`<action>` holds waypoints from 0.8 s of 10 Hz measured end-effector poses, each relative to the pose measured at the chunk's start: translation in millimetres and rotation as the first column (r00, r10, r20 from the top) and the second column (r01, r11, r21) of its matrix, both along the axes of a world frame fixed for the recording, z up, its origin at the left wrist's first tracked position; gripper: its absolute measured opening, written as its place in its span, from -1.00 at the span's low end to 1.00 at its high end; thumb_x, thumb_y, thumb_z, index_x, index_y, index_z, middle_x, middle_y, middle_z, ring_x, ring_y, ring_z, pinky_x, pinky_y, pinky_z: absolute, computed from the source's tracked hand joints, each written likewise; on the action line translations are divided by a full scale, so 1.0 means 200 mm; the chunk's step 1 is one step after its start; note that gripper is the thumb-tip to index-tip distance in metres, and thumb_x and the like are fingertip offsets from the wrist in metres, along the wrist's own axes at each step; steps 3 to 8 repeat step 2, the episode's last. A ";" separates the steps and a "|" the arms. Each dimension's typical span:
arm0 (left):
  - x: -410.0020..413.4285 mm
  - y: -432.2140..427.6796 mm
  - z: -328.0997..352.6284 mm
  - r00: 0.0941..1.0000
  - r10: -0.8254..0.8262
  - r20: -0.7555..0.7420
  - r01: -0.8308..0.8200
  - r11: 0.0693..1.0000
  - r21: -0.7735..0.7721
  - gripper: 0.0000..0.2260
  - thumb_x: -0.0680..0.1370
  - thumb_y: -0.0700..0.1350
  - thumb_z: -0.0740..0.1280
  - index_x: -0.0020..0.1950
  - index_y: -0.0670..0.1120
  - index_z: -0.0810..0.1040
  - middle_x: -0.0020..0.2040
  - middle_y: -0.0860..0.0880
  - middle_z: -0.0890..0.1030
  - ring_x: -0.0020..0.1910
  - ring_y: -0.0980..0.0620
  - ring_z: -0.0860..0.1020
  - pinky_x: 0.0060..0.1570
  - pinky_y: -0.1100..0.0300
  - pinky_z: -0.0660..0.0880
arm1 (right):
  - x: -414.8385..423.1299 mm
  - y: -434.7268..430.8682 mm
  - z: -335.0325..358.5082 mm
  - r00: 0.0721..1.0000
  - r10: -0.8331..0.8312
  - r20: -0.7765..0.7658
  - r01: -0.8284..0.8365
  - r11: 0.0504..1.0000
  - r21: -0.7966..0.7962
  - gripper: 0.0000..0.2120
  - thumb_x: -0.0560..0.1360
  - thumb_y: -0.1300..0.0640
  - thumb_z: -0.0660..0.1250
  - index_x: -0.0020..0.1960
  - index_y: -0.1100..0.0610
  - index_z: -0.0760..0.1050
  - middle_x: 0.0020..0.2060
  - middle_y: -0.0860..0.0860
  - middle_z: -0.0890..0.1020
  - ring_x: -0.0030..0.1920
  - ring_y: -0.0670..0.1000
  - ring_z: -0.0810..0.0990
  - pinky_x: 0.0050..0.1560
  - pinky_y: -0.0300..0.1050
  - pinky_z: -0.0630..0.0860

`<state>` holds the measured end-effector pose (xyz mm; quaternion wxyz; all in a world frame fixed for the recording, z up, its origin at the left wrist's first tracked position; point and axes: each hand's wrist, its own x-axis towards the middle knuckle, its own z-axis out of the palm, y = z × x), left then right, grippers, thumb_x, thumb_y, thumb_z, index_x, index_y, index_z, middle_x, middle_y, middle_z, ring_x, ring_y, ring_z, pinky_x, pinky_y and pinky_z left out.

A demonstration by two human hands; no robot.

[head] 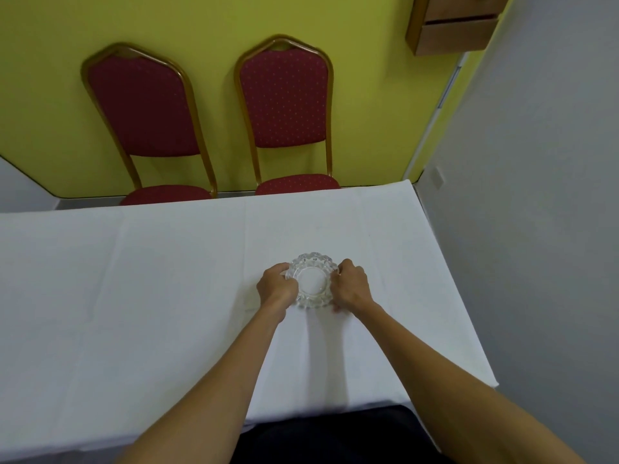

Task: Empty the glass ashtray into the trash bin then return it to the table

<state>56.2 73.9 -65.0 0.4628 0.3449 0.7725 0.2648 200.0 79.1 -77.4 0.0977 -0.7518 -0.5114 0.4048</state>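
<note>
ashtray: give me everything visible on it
The glass ashtray is round, clear cut glass with a scalloped, faceted rim and a flat circular centre that looks empty. It sits upright on the white tablecloth, toward the table's right side. The left hand grips its left rim and the right hand its right rim. Whether it is lifted slightly or resting cannot be told.

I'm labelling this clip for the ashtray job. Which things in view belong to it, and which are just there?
Part of the job:
glass ashtray, gripped at its sides by left hand and right hand
table it sits on

Just there:
two red chairs
wooden wall cabinet

No trash bin shows.
</note>
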 end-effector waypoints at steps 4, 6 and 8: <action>-0.01 0.06 0.10 0.985 -0.147 -0.087 0.139 0.986 -0.090 -0.52 0.55 -0.29 0.22 0.49 -0.11 0.42 0.46 -0.14 0.44 0.39 -0.14 0.46 0.27 0.10 0.48 | 0.04 0.09 0.06 0.997 0.054 0.061 -0.054 0.999 0.003 -0.69 0.59 0.05 0.16 0.24 0.22 0.38 0.17 0.22 0.56 0.08 0.26 0.62 0.03 0.07 0.58; -0.01 0.06 0.10 0.985 -0.147 -0.087 0.139 0.986 -0.090 -0.52 0.55 -0.29 0.22 0.49 -0.11 0.42 0.46 -0.14 0.44 0.39 -0.14 0.46 0.27 0.10 0.48 | 0.04 0.09 0.06 0.997 0.054 0.061 -0.054 0.999 0.003 -0.69 0.59 0.05 0.16 0.24 0.22 0.38 0.17 0.22 0.56 0.08 0.26 0.62 0.03 0.07 0.58; -0.01 0.06 0.10 0.985 -0.147 -0.087 0.139 0.986 -0.090 -0.52 0.55 -0.29 0.22 0.49 -0.11 0.42 0.46 -0.14 0.44 0.39 -0.14 0.46 0.27 0.10 0.48 | 0.04 0.09 0.06 0.997 0.054 0.061 -0.054 0.999 0.003 -0.69 0.59 0.05 0.16 0.24 0.22 0.38 0.17 0.22 0.56 0.08 0.26 0.62 0.03 0.07 0.58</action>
